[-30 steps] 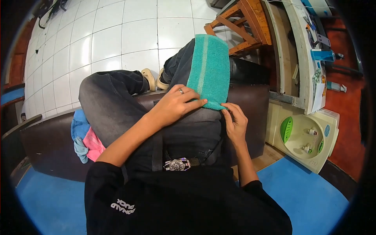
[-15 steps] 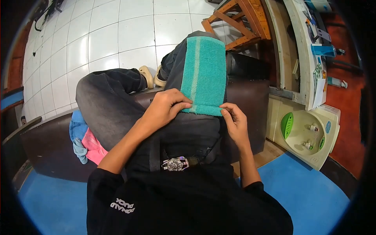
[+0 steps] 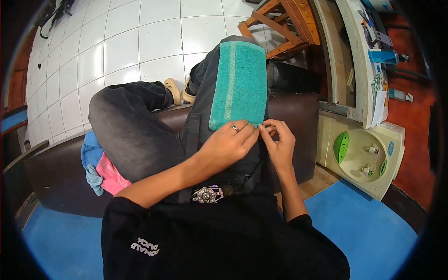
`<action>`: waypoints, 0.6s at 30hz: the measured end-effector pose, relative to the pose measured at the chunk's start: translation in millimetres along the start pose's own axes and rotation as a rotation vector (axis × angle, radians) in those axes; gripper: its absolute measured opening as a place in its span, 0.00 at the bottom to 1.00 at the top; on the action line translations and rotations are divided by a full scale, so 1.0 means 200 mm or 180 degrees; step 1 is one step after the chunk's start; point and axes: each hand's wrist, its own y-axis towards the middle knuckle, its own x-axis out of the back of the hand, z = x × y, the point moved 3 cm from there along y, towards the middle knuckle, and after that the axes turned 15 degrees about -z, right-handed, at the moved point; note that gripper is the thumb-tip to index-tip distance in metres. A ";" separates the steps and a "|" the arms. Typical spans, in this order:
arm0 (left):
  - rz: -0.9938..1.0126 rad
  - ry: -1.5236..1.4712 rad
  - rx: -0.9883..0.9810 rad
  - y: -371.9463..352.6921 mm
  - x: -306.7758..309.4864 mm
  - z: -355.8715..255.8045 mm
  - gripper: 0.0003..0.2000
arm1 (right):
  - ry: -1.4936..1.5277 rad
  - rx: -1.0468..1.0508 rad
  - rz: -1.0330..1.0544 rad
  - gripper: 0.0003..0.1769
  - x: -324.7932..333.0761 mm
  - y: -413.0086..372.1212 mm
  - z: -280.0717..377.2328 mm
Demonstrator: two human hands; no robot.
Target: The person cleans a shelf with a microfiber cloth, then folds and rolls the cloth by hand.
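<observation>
A green towel [image 3: 242,84] with a pale stripe lies lengthwise over the thigh on the right side of the view. At its near edge, my left hand [image 3: 232,142] has its fingers curled together on the towel, close to the near right corner. My right hand [image 3: 279,142] pinches that corner between thumb and fingers, almost touching the left fingertips. A ring shows on a left finger. The near edge looks slightly rolled between the two hands, and its exact shape there is hidden.
Pink cloth [image 3: 111,175] and blue cloth [image 3: 92,150] lie on the dark brown seat [image 3: 60,179] at the left. A water dispenser [image 3: 389,163] stands at the right, below a cluttered white shelf [image 3: 368,93]. A wooden chair [image 3: 301,23] is at the back.
My left hand has slid right along the towel's near edge, up to my right hand. The folded strip along that edge no longer shows at the left part.
</observation>
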 end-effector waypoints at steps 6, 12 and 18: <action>-0.0032 0.0008 0.0142 0.01 -0.02 0.02 0.19 | -0.0025 0.0680 -0.0441 0.08 0.03 0.01 0.00; -0.0069 -0.0070 0.0227 0.03 -0.03 0.05 0.20 | 0.0207 0.0914 -0.0240 0.15 0.05 0.00 0.00; 0.0248 0.0193 0.0283 0.05 -0.05 0.06 0.18 | 0.0038 0.1381 -0.0053 0.19 0.02 -0.02 0.04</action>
